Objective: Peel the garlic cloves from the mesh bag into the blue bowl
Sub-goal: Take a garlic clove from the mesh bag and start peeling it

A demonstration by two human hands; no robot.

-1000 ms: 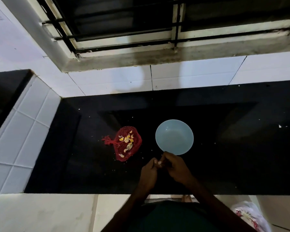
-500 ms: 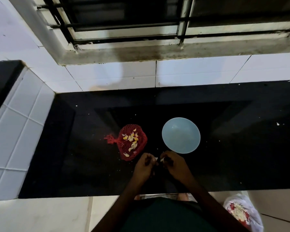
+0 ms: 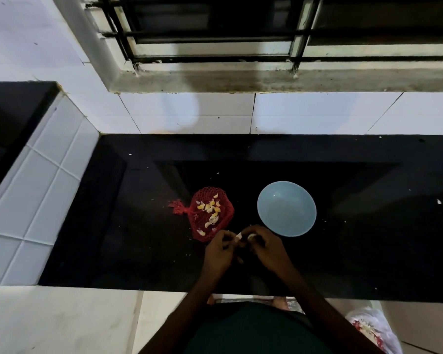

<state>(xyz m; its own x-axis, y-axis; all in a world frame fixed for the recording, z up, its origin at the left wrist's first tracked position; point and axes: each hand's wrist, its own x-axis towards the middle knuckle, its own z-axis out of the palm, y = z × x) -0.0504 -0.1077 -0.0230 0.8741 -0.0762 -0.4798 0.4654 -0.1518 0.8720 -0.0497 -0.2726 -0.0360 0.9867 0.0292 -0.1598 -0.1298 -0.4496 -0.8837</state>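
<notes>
Pinching a clove (image 3: 251, 236) in our right hand (image 3: 267, 249), we grip a scrap of skin (image 3: 238, 236) in our left hand (image 3: 219, 251), low over the black bench (image 3: 138, 238). Just beyond lie the mesh bag (image 3: 211, 215) and the empty bowl (image 3: 287, 208), slightly apart.

Red netted mesh bag (image 3: 212, 215) holding yellow and white garlic cloves (image 3: 210, 209); plain pale blue bowl (image 3: 287, 209); glossy black worktop (image 3: 113, 226).
</notes>
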